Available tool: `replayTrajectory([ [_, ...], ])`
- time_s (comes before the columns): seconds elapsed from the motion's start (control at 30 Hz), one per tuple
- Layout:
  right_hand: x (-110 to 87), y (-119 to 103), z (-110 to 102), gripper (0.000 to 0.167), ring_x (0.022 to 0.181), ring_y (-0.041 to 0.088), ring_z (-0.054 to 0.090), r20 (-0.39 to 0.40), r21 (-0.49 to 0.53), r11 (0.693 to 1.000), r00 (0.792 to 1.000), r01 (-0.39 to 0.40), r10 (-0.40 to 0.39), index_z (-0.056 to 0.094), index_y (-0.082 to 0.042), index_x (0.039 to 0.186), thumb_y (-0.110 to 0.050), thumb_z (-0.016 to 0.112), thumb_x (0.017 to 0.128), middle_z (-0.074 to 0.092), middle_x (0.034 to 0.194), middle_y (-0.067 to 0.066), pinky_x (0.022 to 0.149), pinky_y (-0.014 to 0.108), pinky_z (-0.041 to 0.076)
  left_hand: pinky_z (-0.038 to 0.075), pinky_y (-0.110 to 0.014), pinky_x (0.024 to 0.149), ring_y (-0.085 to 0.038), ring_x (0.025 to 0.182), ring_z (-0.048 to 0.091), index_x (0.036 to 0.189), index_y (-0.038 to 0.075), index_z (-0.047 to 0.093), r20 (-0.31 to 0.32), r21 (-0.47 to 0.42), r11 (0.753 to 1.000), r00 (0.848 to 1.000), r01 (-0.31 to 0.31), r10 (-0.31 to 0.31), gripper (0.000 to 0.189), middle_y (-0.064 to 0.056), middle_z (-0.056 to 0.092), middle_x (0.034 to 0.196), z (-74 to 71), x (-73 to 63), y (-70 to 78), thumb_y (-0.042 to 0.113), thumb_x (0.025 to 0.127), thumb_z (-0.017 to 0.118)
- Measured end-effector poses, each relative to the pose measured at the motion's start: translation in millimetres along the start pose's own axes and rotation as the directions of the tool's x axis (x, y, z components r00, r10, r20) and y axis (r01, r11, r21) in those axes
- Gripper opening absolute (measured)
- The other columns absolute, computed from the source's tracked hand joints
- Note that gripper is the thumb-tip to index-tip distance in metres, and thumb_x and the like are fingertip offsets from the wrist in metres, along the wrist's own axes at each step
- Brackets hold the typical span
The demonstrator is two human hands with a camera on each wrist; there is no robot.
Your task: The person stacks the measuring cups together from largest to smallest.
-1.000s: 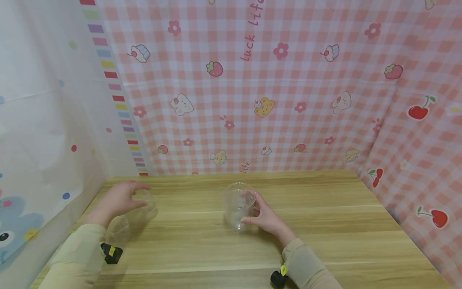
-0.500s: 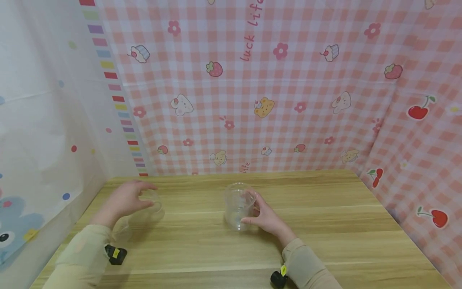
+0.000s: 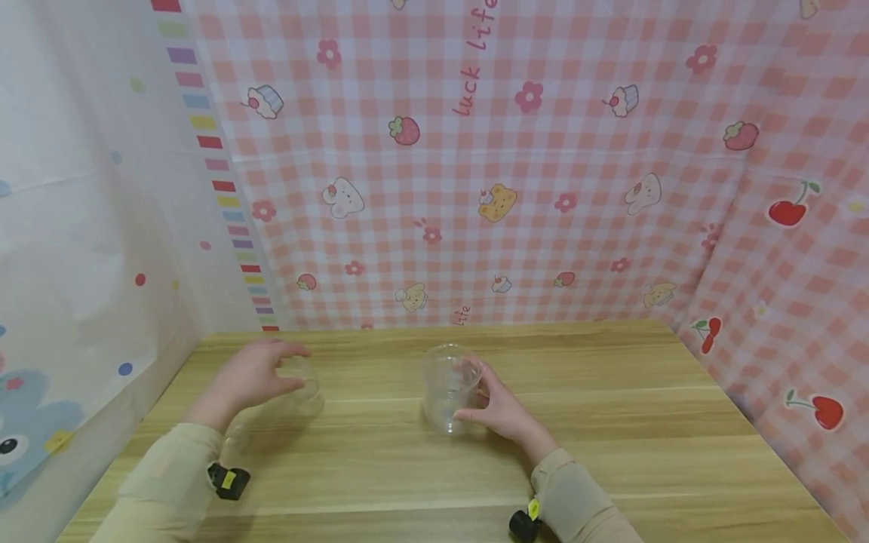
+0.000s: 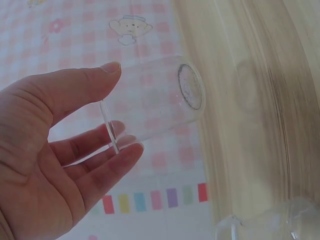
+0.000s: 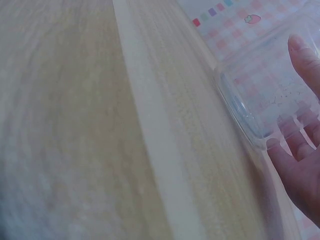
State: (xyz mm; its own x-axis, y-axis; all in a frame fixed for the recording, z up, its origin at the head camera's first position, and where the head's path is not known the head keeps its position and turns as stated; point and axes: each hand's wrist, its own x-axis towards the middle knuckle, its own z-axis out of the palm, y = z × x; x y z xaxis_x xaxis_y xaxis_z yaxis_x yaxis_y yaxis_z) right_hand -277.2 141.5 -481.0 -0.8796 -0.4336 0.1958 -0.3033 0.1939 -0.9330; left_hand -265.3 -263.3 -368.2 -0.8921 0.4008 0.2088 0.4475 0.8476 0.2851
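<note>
My left hand grips a small clear plastic cup at its rim, thumb on one side and fingers on the other. The cup's round base points down toward the wooden table. Near the middle of the table, my right hand wraps thumb and fingers around a larger clear cup. It stands upright there, its open rim facing up, and the fingers show through its wall in the right wrist view.
Another clear container stands on the table beside my left wrist, partly hidden by the forearm in the head view. A pink checked cloth hangs behind the table, and a white cloth hangs along the left.
My left hand has moved steadily right with the small cup, toward the larger one. The right hand and its cup have stayed put.
</note>
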Motion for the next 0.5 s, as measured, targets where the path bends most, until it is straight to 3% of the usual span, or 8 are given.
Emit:
replayTrajectory([
  [0.5,0.4,1,1,0.087,0.14,0.04,0.035,-0.01,-0.011,1.0,1.0,0.001,-0.001,0.03,-0.012,0.151,-0.008,0.082,0.08,0.038,0.152,0.016,0.111,0.051,0.033,0.054,-0.05,0.078,-0.03,0.091,0.065,0.12,0.008,0.069,0.011,-0.026,1.0,1.0,0.018,-0.017,0.041,-0.017,0.066,0.118,-0.1,4.6,22.1,0.019,0.082,0.08],
])
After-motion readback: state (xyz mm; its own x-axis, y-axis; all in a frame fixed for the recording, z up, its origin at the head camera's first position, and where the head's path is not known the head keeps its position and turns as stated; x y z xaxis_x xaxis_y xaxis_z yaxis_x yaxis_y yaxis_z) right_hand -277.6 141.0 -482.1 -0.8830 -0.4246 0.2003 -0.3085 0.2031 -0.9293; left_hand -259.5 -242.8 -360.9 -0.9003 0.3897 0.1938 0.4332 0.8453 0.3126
